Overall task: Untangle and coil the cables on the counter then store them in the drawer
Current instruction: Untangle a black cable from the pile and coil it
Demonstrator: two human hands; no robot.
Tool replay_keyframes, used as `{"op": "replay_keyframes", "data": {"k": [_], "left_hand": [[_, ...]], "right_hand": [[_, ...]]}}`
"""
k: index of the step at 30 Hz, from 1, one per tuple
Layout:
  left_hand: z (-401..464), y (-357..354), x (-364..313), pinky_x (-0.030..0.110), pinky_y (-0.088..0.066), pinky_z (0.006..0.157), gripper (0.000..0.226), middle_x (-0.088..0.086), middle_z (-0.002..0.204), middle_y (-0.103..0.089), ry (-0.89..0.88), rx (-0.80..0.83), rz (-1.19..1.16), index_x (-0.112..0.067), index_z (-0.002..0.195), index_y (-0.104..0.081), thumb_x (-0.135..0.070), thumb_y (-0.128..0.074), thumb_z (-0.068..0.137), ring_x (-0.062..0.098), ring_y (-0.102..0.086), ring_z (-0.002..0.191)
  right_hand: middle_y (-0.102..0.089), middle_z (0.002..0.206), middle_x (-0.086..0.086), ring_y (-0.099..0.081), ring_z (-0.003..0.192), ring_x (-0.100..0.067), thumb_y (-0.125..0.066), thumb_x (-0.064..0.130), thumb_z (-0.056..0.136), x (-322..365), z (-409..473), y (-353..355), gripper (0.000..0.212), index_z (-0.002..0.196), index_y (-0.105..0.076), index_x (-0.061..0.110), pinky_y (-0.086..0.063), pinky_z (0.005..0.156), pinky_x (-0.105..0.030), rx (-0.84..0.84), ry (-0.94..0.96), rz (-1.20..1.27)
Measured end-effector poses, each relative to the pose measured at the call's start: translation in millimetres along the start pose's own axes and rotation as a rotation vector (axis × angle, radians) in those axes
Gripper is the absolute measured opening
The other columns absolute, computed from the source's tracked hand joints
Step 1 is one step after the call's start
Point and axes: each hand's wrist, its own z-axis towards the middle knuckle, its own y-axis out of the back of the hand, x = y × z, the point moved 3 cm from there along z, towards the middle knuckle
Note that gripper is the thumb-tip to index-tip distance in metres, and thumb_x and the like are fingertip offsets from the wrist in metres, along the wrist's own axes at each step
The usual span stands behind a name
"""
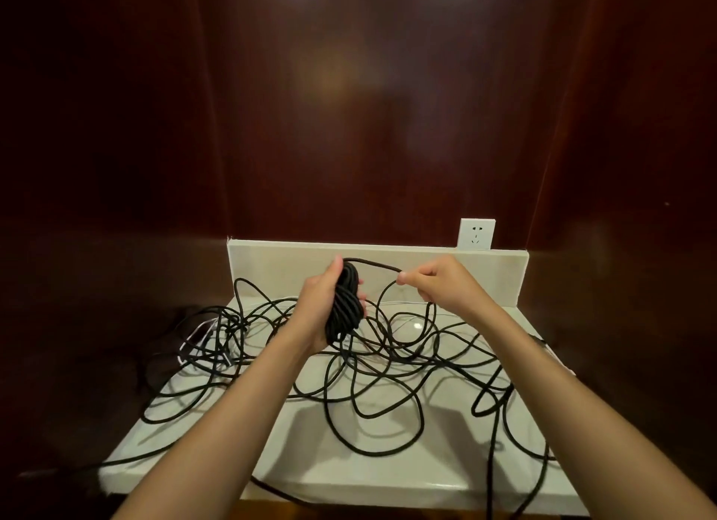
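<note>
— What's in each grip?

— The left hand (pixel 324 306) is clamped around a black coil (pixel 345 302), fingers curled round the bundle, held up above the desk (pixel 349 465). The right hand (pixel 438 283) pinches a strand (pixel 382 265) running from the coil's top.

— And the remaining cable?

— A tangled black cable (pixel 368 368) sprawls in loops across the pale desk, some spilling over its left and front edges. A white cable (pixel 198 331) lies at the left.

— Behind?

— A pale backsplash (pixel 279 259), a white wall socket (pixel 476 234), dark wood panelling.
</note>
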Motion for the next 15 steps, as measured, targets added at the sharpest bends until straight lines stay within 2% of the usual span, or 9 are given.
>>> {"op": "replay_keyframes", "data": {"k": [2, 4, 7, 9, 10, 12, 13, 15], "left_hand": [[3, 2, 2, 0.039, -0.059, 0.065, 0.055, 0.016, 0.082, -0.072, -0.053, -0.13, -0.058, 0.005, 0.114, -0.06, -0.047, -0.044, 0.105, 0.028, -0.072, 0.071], [6, 4, 2, 0.038, -0.061, 0.068, 0.052, 0.021, 0.097, -0.074, -0.091, -0.215, -0.117, 0.003, 0.116, -0.06, -0.045, -0.043, 0.105, 0.031, -0.076, 0.083], [11, 5, 2, 0.039, -0.061, 0.073, 0.054, 0.022, 0.111, -0.072, -0.134, -0.245, -0.301, 0.002, 0.121, -0.058, -0.046, -0.041, 0.106, 0.03, -0.076, 0.091], [15, 7, -1, 0.041, -0.06, 0.083, 0.056, 0.02, 0.12, -0.068, -0.151, -0.237, -0.483, 0.0, 0.123, -0.057, -0.05, -0.038, 0.106, 0.029, -0.073, 0.098], [16, 9, -4, 0.043, -0.057, 0.092, 0.056, 0.018, 0.121, -0.068, -0.148, -0.22, -0.585, -0.002, 0.122, -0.057, -0.051, -0.037, 0.106, 0.028, -0.072, 0.1], [16, 13, -12, 0.043, -0.05, 0.105, 0.056, 0.015, 0.109, -0.071, -0.151, -0.191, -0.755, -0.004, 0.117, -0.061, -0.052, -0.034, 0.106, 0.025, -0.072, 0.096], [16, 15, -15, 0.042, -0.05, 0.106, 0.058, 0.015, 0.105, -0.073, -0.157, -0.181, -0.822, -0.003, 0.114, -0.062, -0.053, -0.033, 0.106, 0.024, -0.073, 0.093], [18, 20, -20, 0.041, -0.059, 0.092, 0.059, 0.013, 0.096, -0.072, -0.162, -0.159, -0.938, -0.001, 0.107, -0.062, -0.053, -0.034, 0.105, 0.023, -0.074, 0.083]], "right_hand": [[-0.047, 0.047, 0.008, -0.035, 0.048, -0.013, -0.069, 0.037, 0.09, 2, -2, -3, 0.033, 0.084, -0.077, 0.006, -0.036, 0.057, -0.028, 0.03, 0.011, -0.011], [-0.049, 0.049, 0.003, -0.036, 0.049, -0.015, -0.068, 0.037, 0.09, 5, -4, -5, 0.033, 0.083, -0.078, 0.007, -0.037, 0.058, -0.029, 0.047, 0.011, -0.001], [-0.052, 0.048, 0.004, -0.038, 0.048, -0.013, -0.068, 0.035, 0.091, 7, -6, -6, 0.021, 0.086, -0.08, 0.018, -0.036, 0.056, -0.027, 0.082, -0.001, 0.044], [-0.053, 0.049, 0.004, -0.038, 0.048, -0.013, -0.066, 0.034, 0.092, 6, -7, -7, 0.021, 0.088, -0.08, 0.019, -0.037, 0.055, -0.027, 0.1, -0.004, 0.054], [-0.052, 0.049, 0.004, -0.039, 0.049, -0.015, -0.066, 0.034, 0.093, 5, -8, -8, 0.022, 0.088, -0.08, 0.018, -0.039, 0.058, -0.028, 0.108, -0.007, 0.051], [-0.049, 0.048, 0.004, -0.039, 0.05, -0.014, -0.065, 0.035, 0.093, 2, -9, -9, 0.024, 0.086, -0.08, 0.017, -0.042, 0.064, -0.028, 0.121, -0.023, 0.032], [-0.048, 0.047, 0.005, -0.038, 0.049, -0.013, -0.065, 0.035, 0.093, 0, -10, -9, 0.024, 0.084, -0.079, 0.018, -0.043, 0.064, -0.026, 0.126, -0.032, 0.024], [-0.046, 0.046, 0.006, -0.037, 0.046, -0.011, -0.066, 0.037, 0.093, 0, -12, -11, 0.025, 0.081, -0.079, 0.019, -0.044, 0.063, -0.021, 0.137, -0.033, 0.019]]}}
